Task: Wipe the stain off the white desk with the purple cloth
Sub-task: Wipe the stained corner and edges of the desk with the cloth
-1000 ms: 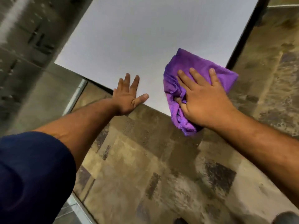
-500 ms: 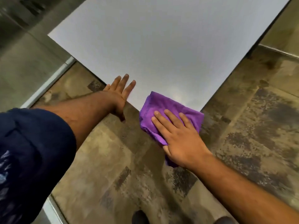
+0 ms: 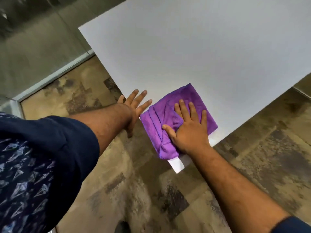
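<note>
The white desk (image 3: 202, 47) fills the upper right, with its near corner pointing toward me. The purple cloth (image 3: 158, 118), folded and rumpled, lies flat on that corner, one end reaching the desk's edge. My right hand (image 3: 188, 130) presses palm down on the cloth with the fingers spread and the thumb tucked into a fold. My left hand (image 3: 134, 106) rests flat on the desk edge just left of the cloth, fingers apart, holding nothing. No stain shows on the bare desk surface; what lies under the cloth is hidden.
Mottled brown floor tiles (image 3: 134, 182) surround the desk below and to the right. A grey wall with a pale metal base strip (image 3: 55, 76) runs along the left. A dark shoe tip (image 3: 122, 226) shows at the bottom edge.
My view has swung, so the desk corner now sits lower and centred. My right hand has slid the cloth left along the near edge, close beside my left hand, which stays planted.
</note>
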Action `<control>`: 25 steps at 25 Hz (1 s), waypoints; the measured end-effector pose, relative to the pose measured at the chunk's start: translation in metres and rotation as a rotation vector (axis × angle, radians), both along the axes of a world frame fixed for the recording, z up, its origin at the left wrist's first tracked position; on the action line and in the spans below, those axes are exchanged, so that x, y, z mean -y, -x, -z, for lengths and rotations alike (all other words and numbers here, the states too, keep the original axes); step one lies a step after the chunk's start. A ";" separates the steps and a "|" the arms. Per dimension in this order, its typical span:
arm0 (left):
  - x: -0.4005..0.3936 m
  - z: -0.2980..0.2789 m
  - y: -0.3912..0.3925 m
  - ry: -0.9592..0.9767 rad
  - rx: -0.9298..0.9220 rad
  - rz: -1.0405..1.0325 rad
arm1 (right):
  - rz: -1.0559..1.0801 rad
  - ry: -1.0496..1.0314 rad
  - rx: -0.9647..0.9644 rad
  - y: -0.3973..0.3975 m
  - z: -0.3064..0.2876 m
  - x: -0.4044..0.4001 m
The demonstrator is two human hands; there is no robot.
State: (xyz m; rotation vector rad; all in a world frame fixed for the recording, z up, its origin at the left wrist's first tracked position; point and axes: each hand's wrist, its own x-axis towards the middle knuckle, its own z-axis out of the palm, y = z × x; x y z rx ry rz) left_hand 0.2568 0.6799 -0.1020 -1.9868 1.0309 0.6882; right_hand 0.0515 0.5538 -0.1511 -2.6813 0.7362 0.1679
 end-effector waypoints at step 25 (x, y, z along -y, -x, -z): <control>0.012 -0.027 0.005 -0.045 -0.052 0.000 | -0.148 -0.256 -0.196 0.096 -0.024 -0.034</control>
